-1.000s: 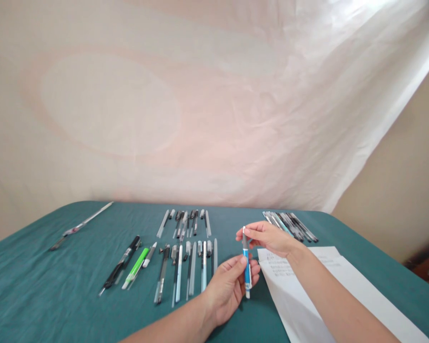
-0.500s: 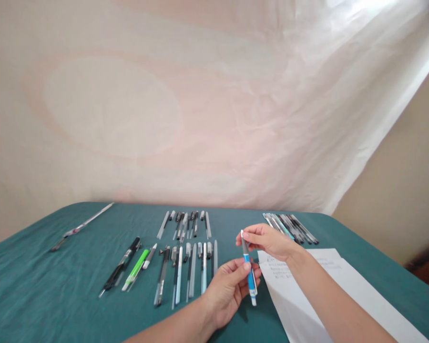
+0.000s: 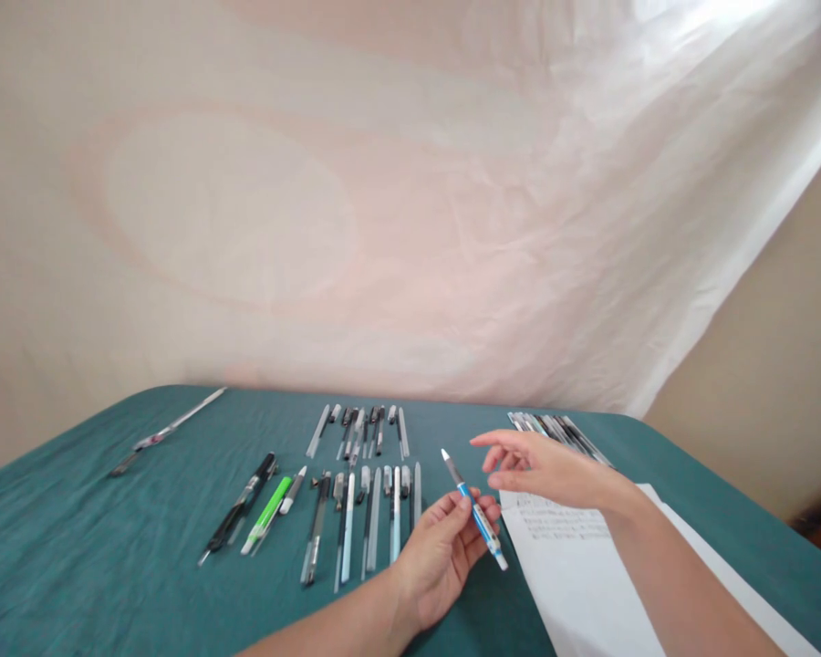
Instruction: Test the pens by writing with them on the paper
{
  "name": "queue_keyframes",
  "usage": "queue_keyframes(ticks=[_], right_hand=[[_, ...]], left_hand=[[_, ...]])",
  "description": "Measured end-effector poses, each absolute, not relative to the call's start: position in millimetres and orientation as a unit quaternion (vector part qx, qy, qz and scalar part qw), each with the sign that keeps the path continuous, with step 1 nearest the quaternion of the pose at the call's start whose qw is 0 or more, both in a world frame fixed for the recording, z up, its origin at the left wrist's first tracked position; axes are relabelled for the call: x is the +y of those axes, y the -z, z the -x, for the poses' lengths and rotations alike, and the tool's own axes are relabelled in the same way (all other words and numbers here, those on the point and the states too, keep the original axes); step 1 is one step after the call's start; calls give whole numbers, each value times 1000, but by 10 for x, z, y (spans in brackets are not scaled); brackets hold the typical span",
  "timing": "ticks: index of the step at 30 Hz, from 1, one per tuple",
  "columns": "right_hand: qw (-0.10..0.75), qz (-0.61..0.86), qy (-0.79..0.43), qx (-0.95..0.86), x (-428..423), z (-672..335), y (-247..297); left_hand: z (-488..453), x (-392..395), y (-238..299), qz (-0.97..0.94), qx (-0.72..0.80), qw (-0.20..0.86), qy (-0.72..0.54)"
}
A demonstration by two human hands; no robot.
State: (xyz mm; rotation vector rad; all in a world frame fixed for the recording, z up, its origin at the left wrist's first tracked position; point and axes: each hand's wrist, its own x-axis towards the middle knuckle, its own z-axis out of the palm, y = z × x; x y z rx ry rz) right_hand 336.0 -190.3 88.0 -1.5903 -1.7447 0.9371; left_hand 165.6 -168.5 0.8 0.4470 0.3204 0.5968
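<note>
A blue pen (image 3: 477,516) with a grey grip and white tip is pinched between the thumb and fingers of my left hand (image 3: 444,547). It is tilted, its tip pointing up and to the left. My right hand (image 3: 530,465) hovers just to the right of the pen's tip, apart from it, with the index finger stretched out and nothing held. Below my right hand lie white paper sheets (image 3: 575,584) with handwritten lines, partly covered by my forearm.
Disassembled pens with caps and barrels (image 3: 362,520) lie in rows left of my hands. A green pen (image 3: 268,513) and a black pen (image 3: 239,506) lie further left. A bundle of pens (image 3: 567,431) sits behind my right hand. A long thin pale item (image 3: 178,424) rests far left on the green cloth (image 3: 96,566).
My right hand has let go of the pen's tip end and drawn back to the right. The pen has tilted, its tip now leaning left in my left hand.
</note>
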Motion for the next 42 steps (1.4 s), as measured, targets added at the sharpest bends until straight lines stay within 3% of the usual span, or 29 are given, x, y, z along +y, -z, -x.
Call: queue_keyframes(ticks=[6, 27, 42], right_hand=[[169, 563, -397, -705, -2143, -3467, -844], [209, 538, -243, -780, -2204, -3242, -593], [187, 540, -246, -783, -2230, -3274, -598]], left_hand=[[-1678, -1686, -12, -197, 153, 926, -284], [-1668, -1695, 10, -249, 120, 926, -259], [-1669, -1697, 42, -256, 120, 926, -249]])
